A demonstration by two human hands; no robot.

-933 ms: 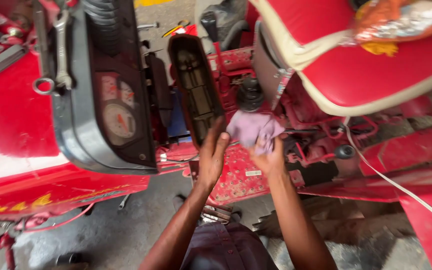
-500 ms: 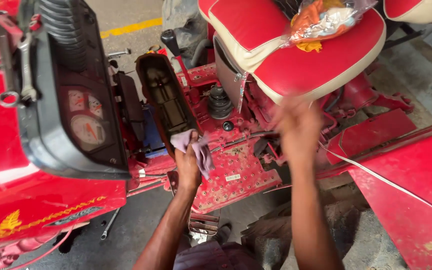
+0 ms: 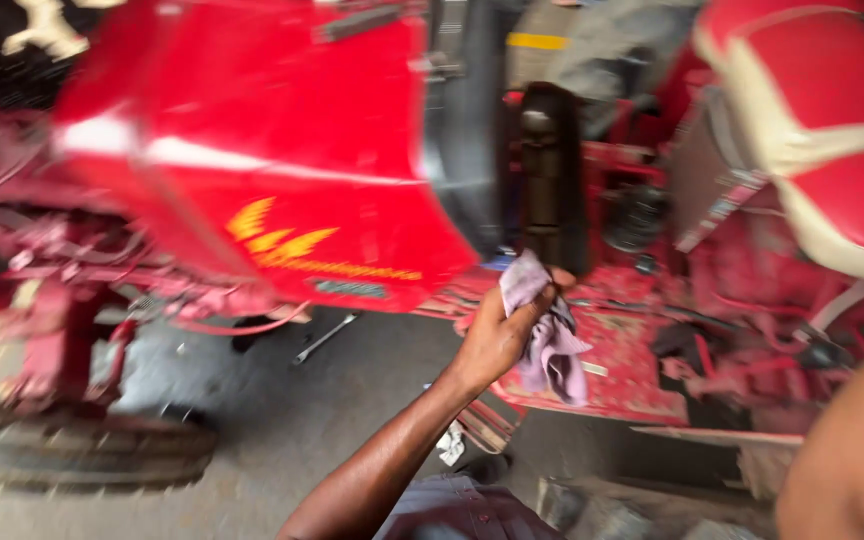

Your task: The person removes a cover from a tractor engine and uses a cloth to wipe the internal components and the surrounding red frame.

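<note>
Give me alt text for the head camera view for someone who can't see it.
The person's left hand grips a pale purple rag against the lower end of a dark, long cover standing on a red tractor. A red and cream seat sits upper right; the blurred right arm fills the lower right corner.

A red metal tractor hood (image 3: 272,150) with yellow leaf markings fills the left. A red-and-cream padded seat (image 3: 822,130) sits right. A steel spanner (image 3: 324,338) lies on the grey concrete floor (image 3: 252,430).
</note>
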